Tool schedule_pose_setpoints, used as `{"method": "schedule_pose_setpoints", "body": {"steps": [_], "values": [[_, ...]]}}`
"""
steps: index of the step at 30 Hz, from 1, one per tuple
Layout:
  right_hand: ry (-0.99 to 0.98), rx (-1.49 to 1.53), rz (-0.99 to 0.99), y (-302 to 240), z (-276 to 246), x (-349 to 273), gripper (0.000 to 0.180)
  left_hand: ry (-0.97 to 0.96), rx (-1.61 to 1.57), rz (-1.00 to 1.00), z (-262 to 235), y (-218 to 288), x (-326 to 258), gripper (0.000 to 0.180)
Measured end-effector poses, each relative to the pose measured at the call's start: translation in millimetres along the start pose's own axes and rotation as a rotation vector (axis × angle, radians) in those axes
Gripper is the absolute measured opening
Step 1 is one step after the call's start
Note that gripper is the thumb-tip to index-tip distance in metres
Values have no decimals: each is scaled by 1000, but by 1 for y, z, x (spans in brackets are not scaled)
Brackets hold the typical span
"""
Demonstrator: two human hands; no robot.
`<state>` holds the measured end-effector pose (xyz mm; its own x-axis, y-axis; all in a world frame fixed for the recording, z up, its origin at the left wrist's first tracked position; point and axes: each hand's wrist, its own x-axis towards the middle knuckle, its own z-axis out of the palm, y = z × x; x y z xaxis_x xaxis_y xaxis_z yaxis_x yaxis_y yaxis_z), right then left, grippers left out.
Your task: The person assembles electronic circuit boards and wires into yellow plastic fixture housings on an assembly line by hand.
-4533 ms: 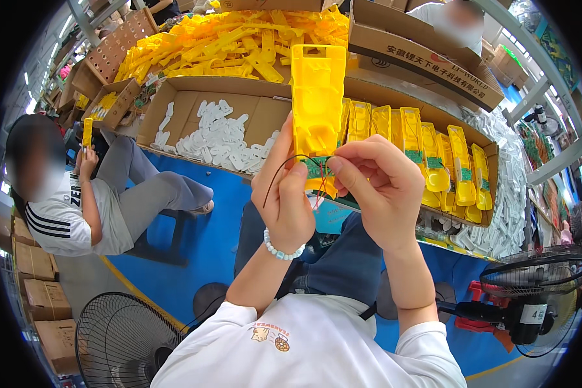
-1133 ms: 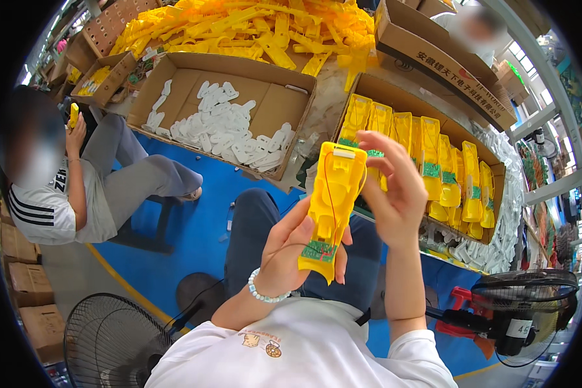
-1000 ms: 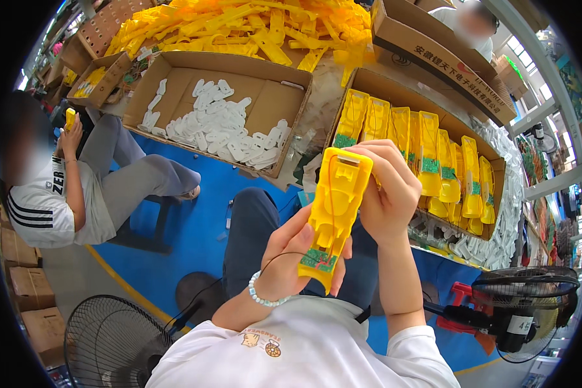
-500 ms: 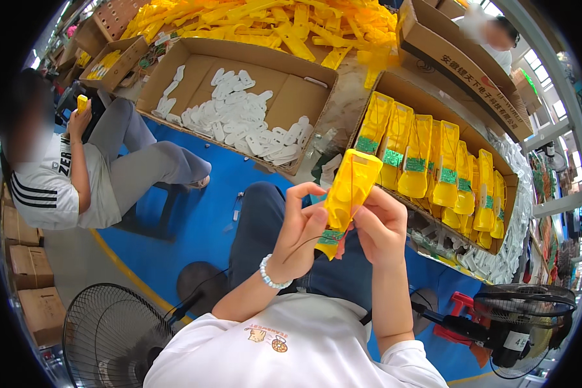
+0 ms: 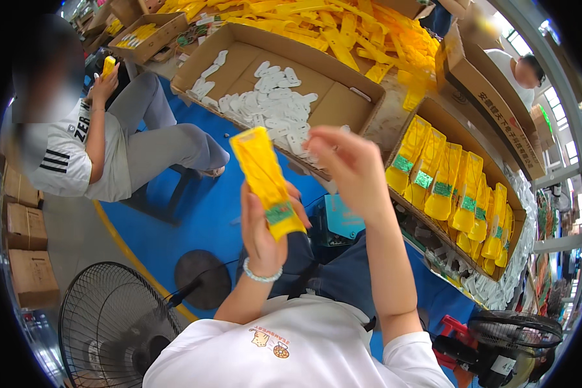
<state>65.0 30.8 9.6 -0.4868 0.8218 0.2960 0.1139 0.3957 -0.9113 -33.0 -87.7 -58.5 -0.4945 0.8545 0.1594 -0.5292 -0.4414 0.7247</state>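
My left hand [image 5: 263, 236] is closed around a yellow plastic casing [image 5: 260, 169], held upright above my lap with its hollow side showing. A green circuit board [image 5: 279, 213] sits at the casing's lower end. My right hand [image 5: 350, 169] is raised at the near edge of a shallow cardboard box [image 5: 304, 55], with its fingertips bent together in front of the white plastic pieces [image 5: 265, 107] inside. Whether a piece is between those fingers is hidden by blur.
On the right, a carton [image 5: 409, 123] holds several yellow casings [image 5: 443, 184] with green boards. Loose yellow parts [image 5: 343, 39] heap up at the back. A seated person [image 5: 77, 142] works at the left. Fans [image 5: 119, 330] stand on both sides of me.
My right hand has let go of the yellow casing and moved up to the box of white pieces. My left hand has shifted left with the casing. The view has also shifted.
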Motion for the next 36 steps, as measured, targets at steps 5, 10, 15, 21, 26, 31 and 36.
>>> {"method": "schedule_pose_setpoints", "body": {"steps": [5, 10, 15, 21, 26, 31, 36], "values": [[-88, -728, -53, 34, 28, 52, 17, 93, -181, 94, -19, 25, 27, 44], [-297, -976, 53, 55, 39, 64, 22, 65, -296, 86, -28, 35, 31, 47], [-138, -111, 15, 36, 17, 54, 13, 75, -200, 56, -27, 37, 38, 49], [-49, 363, 109, -25, -13, 8, 19, 92, -9, 65, 5, 39, 53, 47], [-107, 325, -165, -66, -39, -24, 18, -62, 138, 135, 36, 24, 54, 49], [-143, 194, -131, -48, -53, -45, 19, -3, 86, 65, 65, 24, 38, 45], [-88, -52, -221, -44, -73, -63, 17, -101, 69, 6, 81, 17, 23, 45]]}}
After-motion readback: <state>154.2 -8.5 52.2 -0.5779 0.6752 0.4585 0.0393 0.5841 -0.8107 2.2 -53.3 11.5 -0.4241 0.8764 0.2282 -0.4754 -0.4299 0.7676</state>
